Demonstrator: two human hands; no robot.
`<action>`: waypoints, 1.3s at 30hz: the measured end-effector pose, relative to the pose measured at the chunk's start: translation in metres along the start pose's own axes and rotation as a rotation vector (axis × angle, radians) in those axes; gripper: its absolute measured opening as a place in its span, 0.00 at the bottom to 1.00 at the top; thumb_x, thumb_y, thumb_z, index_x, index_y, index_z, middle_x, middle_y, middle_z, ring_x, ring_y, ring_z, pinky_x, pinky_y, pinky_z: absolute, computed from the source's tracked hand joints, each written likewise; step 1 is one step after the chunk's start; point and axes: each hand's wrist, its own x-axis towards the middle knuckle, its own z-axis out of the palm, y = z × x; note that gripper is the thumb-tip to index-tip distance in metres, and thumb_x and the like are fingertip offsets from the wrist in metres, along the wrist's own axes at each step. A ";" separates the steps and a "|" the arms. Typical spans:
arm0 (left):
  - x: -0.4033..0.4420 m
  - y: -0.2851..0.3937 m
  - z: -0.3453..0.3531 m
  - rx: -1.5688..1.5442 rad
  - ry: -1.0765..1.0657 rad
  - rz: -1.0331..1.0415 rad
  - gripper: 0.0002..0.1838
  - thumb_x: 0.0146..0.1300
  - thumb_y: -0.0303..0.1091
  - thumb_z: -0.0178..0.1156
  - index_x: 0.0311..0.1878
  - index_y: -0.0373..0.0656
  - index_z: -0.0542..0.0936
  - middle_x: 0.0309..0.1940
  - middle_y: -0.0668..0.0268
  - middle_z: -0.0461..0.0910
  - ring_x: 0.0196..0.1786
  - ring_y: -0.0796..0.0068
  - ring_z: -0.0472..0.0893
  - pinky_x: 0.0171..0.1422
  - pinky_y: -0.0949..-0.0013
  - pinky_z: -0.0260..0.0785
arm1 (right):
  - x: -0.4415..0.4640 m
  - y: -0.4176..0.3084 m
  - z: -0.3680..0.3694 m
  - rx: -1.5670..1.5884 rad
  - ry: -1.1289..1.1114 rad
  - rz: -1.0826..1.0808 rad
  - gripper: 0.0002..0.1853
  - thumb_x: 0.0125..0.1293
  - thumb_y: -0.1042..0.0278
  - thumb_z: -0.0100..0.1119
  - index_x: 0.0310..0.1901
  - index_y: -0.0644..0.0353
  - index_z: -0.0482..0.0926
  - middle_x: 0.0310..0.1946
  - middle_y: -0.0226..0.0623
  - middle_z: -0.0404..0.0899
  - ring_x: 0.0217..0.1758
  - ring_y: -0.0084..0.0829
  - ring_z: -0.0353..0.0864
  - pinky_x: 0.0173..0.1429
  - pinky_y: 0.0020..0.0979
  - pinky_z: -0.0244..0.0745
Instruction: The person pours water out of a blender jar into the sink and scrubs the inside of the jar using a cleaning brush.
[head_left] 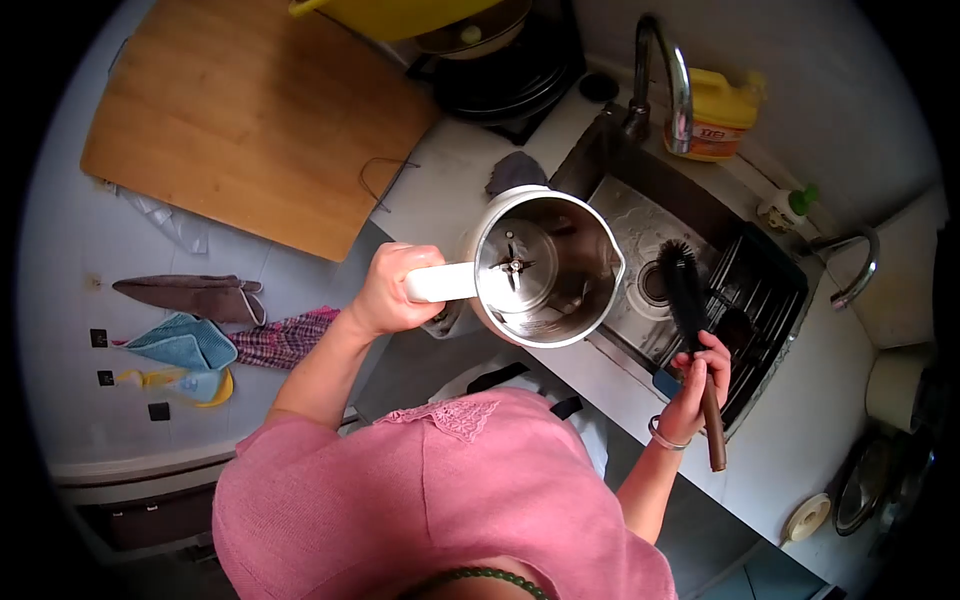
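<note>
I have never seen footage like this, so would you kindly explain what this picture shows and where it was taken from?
No machine is at work here: a camera worn on a person's head looks down past their pink top at two bare hands. The left hand grips the white handle of a round, metal-lined jug with small metal blades at its bottom. The right hand holds a long black-bristled brush with a brown handle, its bristles over the rectangular metal sink. Behind the curved metal tap stands a yellow plastic container.
</note>
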 end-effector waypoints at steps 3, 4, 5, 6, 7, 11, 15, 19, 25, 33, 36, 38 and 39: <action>-0.007 -0.006 0.000 0.016 0.004 -0.020 0.10 0.36 0.23 0.66 0.25 0.41 0.75 0.18 0.61 0.72 0.22 0.60 0.75 0.27 0.66 0.64 | -0.001 0.008 0.004 -0.005 -0.021 -0.001 0.05 0.68 0.71 0.49 0.40 0.64 0.73 0.53 0.47 0.74 0.32 0.22 0.77 0.40 0.25 0.77; -0.008 -0.007 0.000 0.016 0.004 -0.028 0.10 0.36 0.23 0.66 0.25 0.41 0.75 0.18 0.61 0.72 0.22 0.60 0.75 0.27 0.66 0.64 | -0.001 0.009 0.005 -0.006 -0.026 0.006 0.05 0.68 0.71 0.49 0.40 0.64 0.73 0.53 0.47 0.74 0.32 0.22 0.77 0.40 0.25 0.77; -0.009 -0.008 0.000 0.024 0.014 -0.016 0.10 0.35 0.23 0.66 0.24 0.41 0.75 0.18 0.61 0.72 0.22 0.60 0.75 0.27 0.66 0.64 | -0.001 0.010 0.007 -0.013 -0.029 0.009 0.05 0.68 0.71 0.49 0.40 0.64 0.73 0.53 0.47 0.74 0.32 0.22 0.77 0.40 0.25 0.77; -0.010 -0.009 0.001 0.031 0.023 -0.005 0.11 0.35 0.23 0.66 0.24 0.42 0.75 0.18 0.61 0.72 0.22 0.60 0.75 0.27 0.66 0.64 | -0.001 0.011 0.007 -0.021 -0.031 0.014 0.06 0.68 0.71 0.49 0.40 0.63 0.73 0.53 0.47 0.74 0.32 0.22 0.77 0.40 0.25 0.77; -0.012 -0.012 0.002 0.029 0.018 -0.013 0.11 0.35 0.23 0.66 0.24 0.42 0.75 0.18 0.61 0.72 0.22 0.60 0.75 0.27 0.66 0.64 | -0.001 0.012 0.008 -0.023 -0.033 0.023 0.06 0.68 0.71 0.49 0.40 0.63 0.73 0.53 0.47 0.74 0.32 0.22 0.77 0.40 0.25 0.77; -0.018 -0.021 0.005 0.007 0.031 -0.014 0.11 0.34 0.22 0.66 0.24 0.42 0.75 0.18 0.62 0.72 0.21 0.61 0.75 0.27 0.65 0.64 | 0.000 0.015 0.008 -0.023 -0.052 0.037 0.06 0.68 0.71 0.49 0.41 0.64 0.73 0.54 0.48 0.73 0.32 0.23 0.77 0.41 0.26 0.78; -0.020 -0.025 0.008 -0.027 0.026 -0.002 0.12 0.32 0.22 0.66 0.23 0.42 0.75 0.18 0.62 0.72 0.21 0.61 0.75 0.27 0.65 0.64 | 0.001 0.014 0.007 0.076 -0.053 0.054 0.12 0.70 0.66 0.46 0.44 0.67 0.74 0.58 0.50 0.70 0.34 0.26 0.79 0.43 0.29 0.80; -0.022 -0.029 0.010 -0.030 0.037 -0.005 0.12 0.32 0.22 0.66 0.23 0.43 0.74 0.18 0.62 0.73 0.21 0.61 0.75 0.27 0.65 0.64 | 0.006 0.014 -0.005 0.252 -0.023 0.070 0.26 0.74 0.51 0.42 0.56 0.70 0.73 0.64 0.55 0.66 0.37 0.29 0.81 0.43 0.30 0.80; -0.021 -0.031 0.009 -0.018 0.038 -0.014 0.13 0.31 0.23 0.67 0.24 0.43 0.74 0.18 0.62 0.73 0.21 0.60 0.75 0.27 0.65 0.64 | 0.022 -0.016 -0.041 0.682 0.045 0.209 0.33 0.76 0.41 0.34 0.57 0.64 0.76 0.59 0.61 0.70 0.37 0.32 0.82 0.41 0.25 0.80; -0.022 -0.024 0.012 -0.003 -0.020 0.043 0.12 0.33 0.22 0.65 0.23 0.41 0.73 0.17 0.60 0.73 0.19 0.61 0.75 0.25 0.66 0.64 | 0.039 -0.069 -0.005 0.621 -0.435 0.101 0.38 0.68 0.30 0.40 0.44 0.66 0.77 0.46 0.58 0.75 0.19 0.22 0.80 0.26 0.16 0.78; -0.022 -0.022 0.013 -0.008 -0.045 0.058 0.11 0.33 0.22 0.64 0.22 0.41 0.72 0.17 0.60 0.72 0.19 0.60 0.75 0.25 0.66 0.65 | 0.040 -0.077 0.021 0.367 -0.541 0.278 0.43 0.64 0.26 0.44 0.43 0.70 0.78 0.43 0.60 0.77 0.22 0.33 0.83 0.26 0.21 0.80; -0.022 -0.020 0.014 -0.009 -0.046 0.051 0.11 0.33 0.23 0.64 0.22 0.41 0.72 0.17 0.60 0.72 0.19 0.60 0.75 0.25 0.67 0.65 | 0.037 -0.090 0.052 0.325 -0.489 0.522 0.27 0.69 0.46 0.56 0.41 0.71 0.79 0.43 0.51 0.80 0.32 0.35 0.86 0.36 0.27 0.83; -0.022 -0.019 0.014 -0.009 -0.040 0.043 0.11 0.33 0.23 0.64 0.22 0.40 0.72 0.17 0.60 0.72 0.19 0.60 0.75 0.25 0.67 0.65 | 0.035 -0.089 0.062 0.326 -0.501 0.609 0.21 0.68 0.55 0.57 0.44 0.71 0.77 0.44 0.49 0.80 0.35 0.34 0.86 0.40 0.27 0.83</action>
